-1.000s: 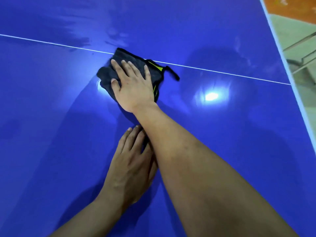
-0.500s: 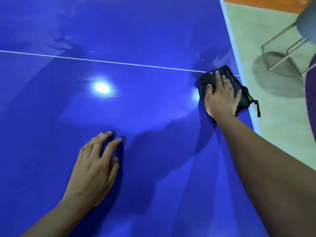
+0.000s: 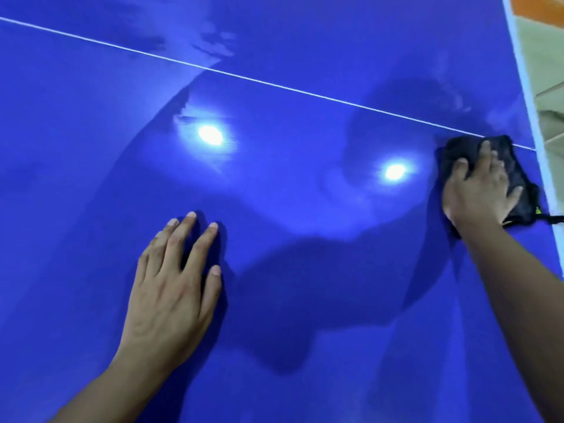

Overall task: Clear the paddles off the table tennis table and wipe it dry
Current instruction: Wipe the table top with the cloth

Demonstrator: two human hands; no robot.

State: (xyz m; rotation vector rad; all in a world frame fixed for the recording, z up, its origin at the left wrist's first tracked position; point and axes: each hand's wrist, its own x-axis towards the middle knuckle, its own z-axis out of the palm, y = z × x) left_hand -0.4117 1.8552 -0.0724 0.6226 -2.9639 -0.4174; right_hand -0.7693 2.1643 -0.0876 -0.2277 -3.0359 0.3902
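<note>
In the head view, the glossy blue table tennis table point(image 3: 305, 215) fills nearly the whole frame, and I see no paddles anywhere on it. At the right edge, mid-height, my right hand point(image 3: 480, 190) presses flat on the crumpled black wiping cloth point(image 3: 518, 172), fingers stretched out and not gripping. The cloth lies just below the thin white centre line point(image 3: 274, 83) and right against the table's white edge band point(image 3: 525, 87). Its thin black strap point(image 3: 554, 219) already pokes out past that band.

My left hand point(image 3: 171, 288) rests palm-down in the lower left, fingers spread and released, bracing on the bare surface.

The risk I judge nearest is that one more push rightward carries the cloth over the edge onto the pale floor point(image 3: 546, 56), since nothing pinches it. The bracing palm could also slide on a slick top (it looks wet). The smeared patches point(image 3: 213, 47) in the upper middle could go unwiped.
</note>
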